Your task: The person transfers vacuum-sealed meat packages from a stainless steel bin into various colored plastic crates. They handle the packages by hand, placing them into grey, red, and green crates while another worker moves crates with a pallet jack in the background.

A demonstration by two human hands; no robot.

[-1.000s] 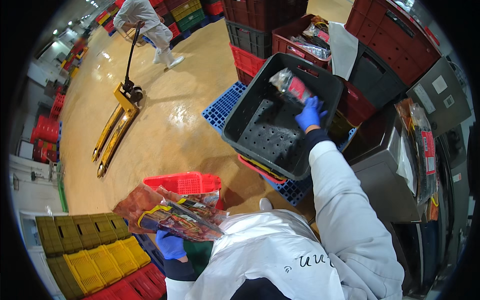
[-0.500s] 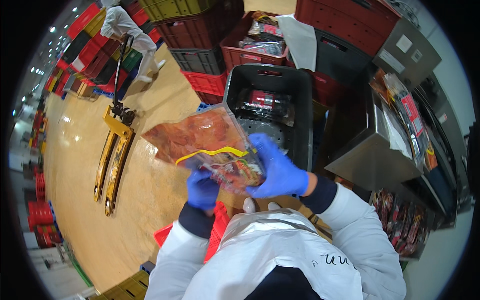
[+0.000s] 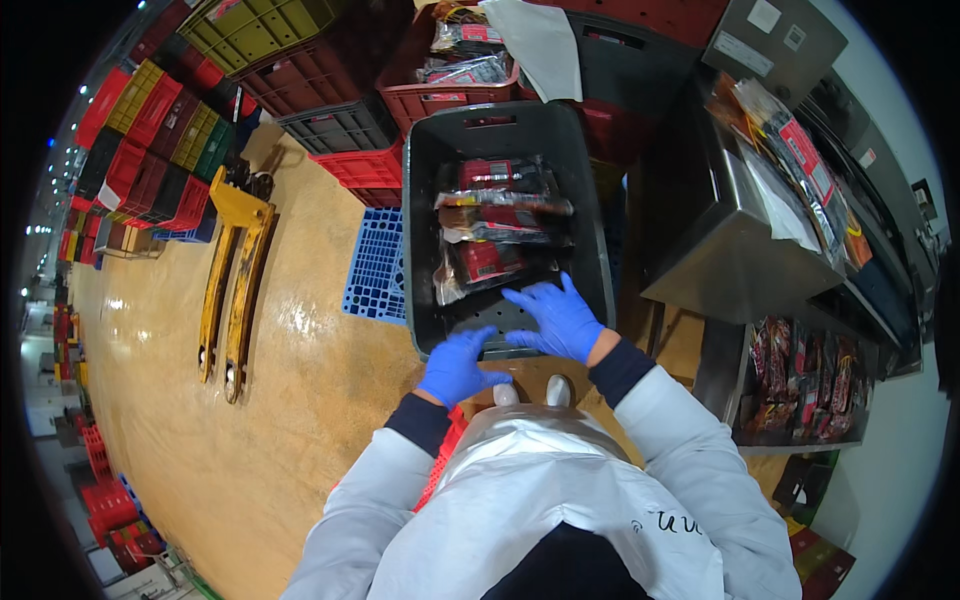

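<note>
In front of me stands a dark grey plastic crate (image 3: 592,240) with a perforated floor. Several plastic packs lie in it, one behind another; the nearest pack (image 3: 490,262) has a red label and a clear edge. My left hand (image 3: 462,366), in a blue glove, is at the crate's near rim, empty, with fingers and thumb apart. Over the near right part of the crate is my right hand (image 3: 560,320), also blue-gloved, its fingers spread and nothing in them. It is close to the nearest pack, apart from it as far as I can see.
Stacked crates (image 3: 330,130) rise behind and left, with a blue pallet (image 3: 375,270) beside the grey crate. A yellow pallet jack (image 3: 235,290) stands on the floor to the left. At right, a steel table (image 3: 740,240) bears more packs (image 3: 800,160), and a tray (image 3: 730,400) holds others below.
The pack with meat and a yellow stripe has left my hands; more packs now lie in the grey crate. Both hands have opened. My view has shifted, and the person at far left is barely visible.
</note>
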